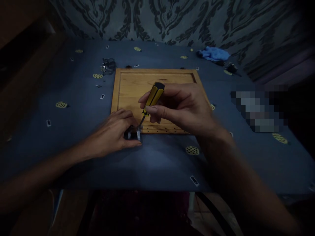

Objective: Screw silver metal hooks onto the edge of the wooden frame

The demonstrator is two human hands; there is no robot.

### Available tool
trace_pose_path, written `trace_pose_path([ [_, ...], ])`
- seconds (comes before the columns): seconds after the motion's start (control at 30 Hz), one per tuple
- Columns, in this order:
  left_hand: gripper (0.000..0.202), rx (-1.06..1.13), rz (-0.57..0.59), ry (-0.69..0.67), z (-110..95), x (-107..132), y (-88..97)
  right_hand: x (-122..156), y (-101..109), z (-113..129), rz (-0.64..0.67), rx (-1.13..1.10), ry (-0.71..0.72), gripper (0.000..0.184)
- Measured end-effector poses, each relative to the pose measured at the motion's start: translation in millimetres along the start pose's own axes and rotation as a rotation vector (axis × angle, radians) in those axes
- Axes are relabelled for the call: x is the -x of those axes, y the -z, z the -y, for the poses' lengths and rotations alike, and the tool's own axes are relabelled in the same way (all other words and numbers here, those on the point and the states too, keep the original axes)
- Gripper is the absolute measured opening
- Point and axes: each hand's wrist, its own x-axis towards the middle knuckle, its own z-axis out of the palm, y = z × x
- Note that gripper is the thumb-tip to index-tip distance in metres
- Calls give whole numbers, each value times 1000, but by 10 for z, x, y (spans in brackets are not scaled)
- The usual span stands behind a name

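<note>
My right hand (pixel 187 106) is closed round the yellow and black handle of a screwdriver (pixel 154 98). The screwdriver is tilted, and its shaft runs down to a small shiny metal bracket (pixel 138 133) at the near edge of a wooden board (pixel 137 87). Thumb and fingers of my left hand (pixel 115 131) are closed about this bracket, hiding part of it. The board lies flat, with a raised frame round a recessed panel and a row of small holes along its near edge. Whether the tip sits in a screw head is too small to tell.
Several metal parts (pixel 108 65) lie at the board's far left, with a small screw (pixel 98 86) nearer. A blue cloth (pixel 214 53) and a dark object (pixel 231 68) are at the back right. A pixelated patch covers something at right. Patterned wallpaper rises behind the blue-grey tablecloth (pixel 157 164).
</note>
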Motion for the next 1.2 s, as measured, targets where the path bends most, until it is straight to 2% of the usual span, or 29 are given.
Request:
trace_pose_path([
  [0.4, 31, -10, 12, 3, -27, -9, 10, -32, -136, -81, -200, 103, 18, 29],
  [1.07, 36, -8, -27, -16, 16, 2, -25, -106, -165, -123, -172, 102, -10, 35],
  [1.2, 36, 3, -16, -14, 5, 4, -10, -38, -200, -51, -343, 102, 22, 37],
])
